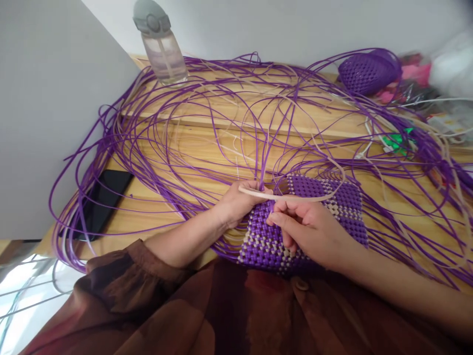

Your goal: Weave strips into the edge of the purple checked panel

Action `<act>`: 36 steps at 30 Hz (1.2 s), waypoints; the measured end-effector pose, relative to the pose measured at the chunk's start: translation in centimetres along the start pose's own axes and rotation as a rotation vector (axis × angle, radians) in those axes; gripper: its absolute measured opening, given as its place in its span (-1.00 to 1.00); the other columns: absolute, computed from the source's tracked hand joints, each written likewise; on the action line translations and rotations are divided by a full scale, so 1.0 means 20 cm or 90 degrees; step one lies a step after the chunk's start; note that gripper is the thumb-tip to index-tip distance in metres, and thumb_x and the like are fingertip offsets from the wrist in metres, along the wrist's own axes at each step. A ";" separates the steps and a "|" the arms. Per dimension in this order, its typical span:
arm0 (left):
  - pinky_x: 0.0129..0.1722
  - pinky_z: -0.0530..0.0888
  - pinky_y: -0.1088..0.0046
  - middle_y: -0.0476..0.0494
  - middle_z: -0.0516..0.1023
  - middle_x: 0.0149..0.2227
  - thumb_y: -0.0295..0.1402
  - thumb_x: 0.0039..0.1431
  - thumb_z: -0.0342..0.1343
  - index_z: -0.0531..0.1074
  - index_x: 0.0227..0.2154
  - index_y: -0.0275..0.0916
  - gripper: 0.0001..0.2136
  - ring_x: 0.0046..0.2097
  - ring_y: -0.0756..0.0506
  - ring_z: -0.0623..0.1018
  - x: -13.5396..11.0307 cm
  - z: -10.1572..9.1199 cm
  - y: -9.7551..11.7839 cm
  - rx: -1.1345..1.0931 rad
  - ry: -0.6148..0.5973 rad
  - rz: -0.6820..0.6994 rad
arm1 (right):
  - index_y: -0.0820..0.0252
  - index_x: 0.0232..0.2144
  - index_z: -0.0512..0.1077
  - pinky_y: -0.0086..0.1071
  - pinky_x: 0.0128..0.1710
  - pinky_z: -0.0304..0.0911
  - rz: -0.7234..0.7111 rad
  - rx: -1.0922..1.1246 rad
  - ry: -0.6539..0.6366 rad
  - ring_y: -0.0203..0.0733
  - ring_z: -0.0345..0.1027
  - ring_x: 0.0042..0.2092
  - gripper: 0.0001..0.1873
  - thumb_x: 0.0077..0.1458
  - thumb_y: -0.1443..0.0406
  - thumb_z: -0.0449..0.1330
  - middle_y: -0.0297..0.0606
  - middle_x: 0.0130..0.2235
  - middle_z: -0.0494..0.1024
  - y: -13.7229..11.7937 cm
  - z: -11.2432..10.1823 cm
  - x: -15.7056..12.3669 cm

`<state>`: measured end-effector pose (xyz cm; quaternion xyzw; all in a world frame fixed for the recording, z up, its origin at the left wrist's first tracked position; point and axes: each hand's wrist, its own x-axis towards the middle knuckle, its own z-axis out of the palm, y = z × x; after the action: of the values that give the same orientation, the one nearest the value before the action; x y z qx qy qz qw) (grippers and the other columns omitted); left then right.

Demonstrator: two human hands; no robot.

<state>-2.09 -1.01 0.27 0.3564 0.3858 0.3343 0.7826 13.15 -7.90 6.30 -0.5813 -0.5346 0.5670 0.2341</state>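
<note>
A purple and beige woven piece [343, 202] lies at the table's near edge, against my body. Long loose strands fan out from its sides. My left hand [242, 199] is closed at its upper left edge, pinching strands there. Over the middle of the weave, my right hand [303, 224] has thumb and finger pressed together on a purple strand [272, 209]. A beige strand [303, 198] runs across in front of both hands and loops up to the right. The fingertips of my left hand are partly hidden behind it.
At the back left stands a clear water bottle [164, 54] with a grey lid. A black phone [105, 202] lies on the left under strands. A purple woven basket [369, 71] and plastic bags [453, 66] sit at the back right. Purple strands [121, 123] spread over the wooden table [207, 153].
</note>
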 end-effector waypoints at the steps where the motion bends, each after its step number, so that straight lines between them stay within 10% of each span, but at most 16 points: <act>1: -0.42 0.29 0.47 -0.07 0.52 -0.51 -0.28 -0.13 0.40 0.51 -0.52 -0.34 -0.76 -0.47 0.03 0.42 -0.01 0.00 0.01 -0.016 -0.015 -0.001 | 0.12 -0.39 0.33 -0.50 -0.61 0.22 -0.009 -0.003 -0.004 -0.34 0.28 -0.62 -0.80 0.22 0.16 0.14 -0.49 -0.65 0.37 0.00 0.00 -0.01; 11: -0.37 0.33 0.47 -0.06 0.53 -0.49 -0.35 -0.21 0.45 0.54 -0.50 -0.33 -0.77 -0.44 0.02 0.45 -0.03 0.02 0.02 -0.065 -0.026 -0.010 | 0.16 -0.42 0.49 -0.41 -0.54 0.08 -0.114 -0.260 0.109 -0.32 0.24 -0.53 -0.71 0.20 0.10 0.15 -0.39 -0.57 0.42 -0.09 -0.16 0.07; 23: -0.34 0.28 0.47 -0.03 0.50 -0.49 -0.32 -0.14 0.43 0.53 -0.48 -0.33 -0.77 -0.43 0.05 0.41 0.00 -0.01 -0.01 0.005 -0.031 0.039 | 0.16 -0.45 0.47 -0.39 -0.54 0.04 -0.064 -0.256 0.020 -0.32 0.20 -0.53 -0.75 0.08 0.10 0.22 -0.37 -0.53 0.44 -0.10 -0.21 0.28; 30: -0.29 0.32 0.48 -0.02 0.52 -0.47 -0.31 -0.10 0.42 0.52 -0.48 -0.32 -0.78 -0.40 0.05 0.44 -0.02 -0.01 0.01 0.010 -0.044 0.030 | 0.16 -0.65 0.27 -0.32 -0.46 -0.06 -0.316 -0.540 0.254 -0.30 0.14 -0.52 -0.67 0.12 0.23 0.17 -0.35 -0.60 0.32 -0.16 -0.29 0.50; 36: -0.32 0.35 0.51 -0.02 0.54 -0.49 -0.30 -0.09 0.42 0.54 -0.47 -0.32 -0.78 -0.45 0.07 0.46 -0.02 0.01 0.02 -0.033 -0.052 -0.015 | 0.14 -0.62 0.30 -0.30 -0.43 0.02 -0.246 -0.485 0.400 -0.20 0.25 -0.44 -0.70 0.10 0.23 0.23 -0.26 -0.52 0.42 -0.18 -0.40 0.78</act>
<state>-2.29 -1.15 0.87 0.3447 0.3490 0.3205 0.8104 15.90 9.78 4.99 -0.6579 -0.7043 0.0775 0.2552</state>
